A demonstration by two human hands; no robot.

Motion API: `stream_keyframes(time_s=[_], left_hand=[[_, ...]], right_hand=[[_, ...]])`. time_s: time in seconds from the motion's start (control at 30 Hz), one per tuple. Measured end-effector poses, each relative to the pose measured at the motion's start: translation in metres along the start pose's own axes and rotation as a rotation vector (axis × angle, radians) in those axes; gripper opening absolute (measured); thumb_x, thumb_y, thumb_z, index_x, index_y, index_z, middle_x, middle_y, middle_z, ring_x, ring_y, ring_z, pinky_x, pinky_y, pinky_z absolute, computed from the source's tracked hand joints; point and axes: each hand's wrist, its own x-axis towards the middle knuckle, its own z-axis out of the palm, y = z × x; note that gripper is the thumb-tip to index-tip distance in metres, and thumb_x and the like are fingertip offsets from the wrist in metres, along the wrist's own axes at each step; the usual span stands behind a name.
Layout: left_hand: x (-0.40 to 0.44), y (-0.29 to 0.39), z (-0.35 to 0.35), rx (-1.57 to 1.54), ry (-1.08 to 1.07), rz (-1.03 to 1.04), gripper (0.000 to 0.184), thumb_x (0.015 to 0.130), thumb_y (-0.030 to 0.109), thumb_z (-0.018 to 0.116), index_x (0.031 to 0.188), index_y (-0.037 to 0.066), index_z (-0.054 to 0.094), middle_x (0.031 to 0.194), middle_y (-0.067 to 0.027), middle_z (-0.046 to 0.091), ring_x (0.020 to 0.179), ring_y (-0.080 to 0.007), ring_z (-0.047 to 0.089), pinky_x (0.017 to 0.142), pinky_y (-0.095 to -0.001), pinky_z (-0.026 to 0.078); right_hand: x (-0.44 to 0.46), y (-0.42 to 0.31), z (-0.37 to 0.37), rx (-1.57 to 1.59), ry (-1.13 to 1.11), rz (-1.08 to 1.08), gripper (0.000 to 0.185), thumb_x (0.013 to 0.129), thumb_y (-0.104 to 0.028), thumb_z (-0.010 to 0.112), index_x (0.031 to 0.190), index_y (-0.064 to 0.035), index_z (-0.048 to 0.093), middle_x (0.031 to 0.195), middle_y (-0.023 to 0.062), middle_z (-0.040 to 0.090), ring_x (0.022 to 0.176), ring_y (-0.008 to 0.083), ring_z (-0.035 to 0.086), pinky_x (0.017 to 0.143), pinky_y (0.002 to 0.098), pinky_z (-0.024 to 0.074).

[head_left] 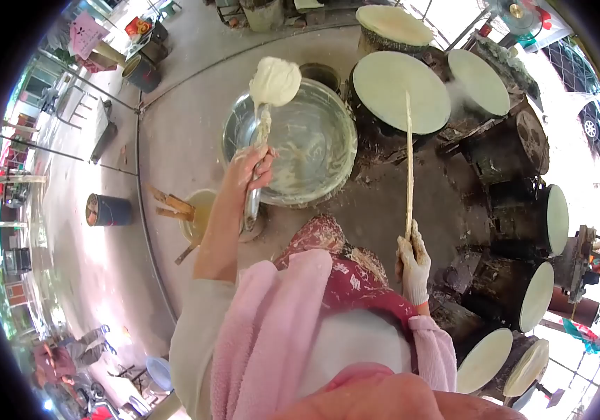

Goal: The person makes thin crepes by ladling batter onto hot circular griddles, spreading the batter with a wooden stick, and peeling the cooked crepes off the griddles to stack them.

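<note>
My left hand (pixel 249 168) is closed around the metal handle of a ladle (pixel 252 206). A thick lump of white batter (pixel 275 81) covers the ladle's head, so its shape is hidden. Below it lies a wide metal basin (pixel 303 157), its inside smeared with batter. My right hand (pixel 413 262), in a white glove, grips a long thin wooden stick (pixel 410 168). The stick's far tip reaches over the near edge of a round griddle (pixel 401 91) coated with a pale layer; whether it touches cannot be told.
More round griddles (pixel 478 82) (pixel 557 219) on dark stoves curve around my right side. A bucket (pixel 205 210) with wooden tools stands left of the basin. Further left is a blue bucket (pixel 109 210). A dark hose (pixel 147 238) runs along the floor.
</note>
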Motion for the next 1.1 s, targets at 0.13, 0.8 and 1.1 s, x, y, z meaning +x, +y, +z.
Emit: stream_keyframes(time_s=[0.13,0.8,1.1], left_hand=[[0.043,0.001,-0.035,-0.644,-0.156,-0.195,0.028,0.099,0.028,0.052,0.097,0.001,0.056,0.061,0.0080,0.039,0.035,-0.0057,0.029,0.037,-0.0203,0.025],[0.094,-0.030,0.177,0.019,-0.821,-0.585,0.018,0.101,0.011,0.050,0.107,-0.004,0.056,0.065,0.0066,0.040,0.048,0.0019,0.040,0.050,-0.0139,0.036],[0.050,-0.066,0.361,0.225,-0.716,-0.395,0.028,0.105,0.018,0.041,0.108,-0.007,0.053,0.064,0.0030,0.040,0.036,-0.0032,0.027,0.035,-0.0175,0.023]], right_hand=[[0.003,0.015,0.018,0.016,0.074,-0.033,0.054,0.093,-0.011,0.063,0.144,-0.0060,0.044,0.078,-0.0057,0.052,0.054,0.0014,0.040,0.045,0.0172,0.0333],[-0.095,0.123,-0.038,-0.080,0.833,-0.245,0.061,0.090,-0.013,0.068,0.143,-0.0034,0.042,0.143,0.0142,0.050,0.130,0.0143,0.047,0.107,0.0266,0.0355],[-0.210,0.232,-0.136,-0.307,1.495,0.119,0.052,0.091,-0.012,0.063,0.141,-0.0152,0.049,0.114,0.0159,0.067,0.097,0.0167,0.068,0.087,0.0276,0.0496]])
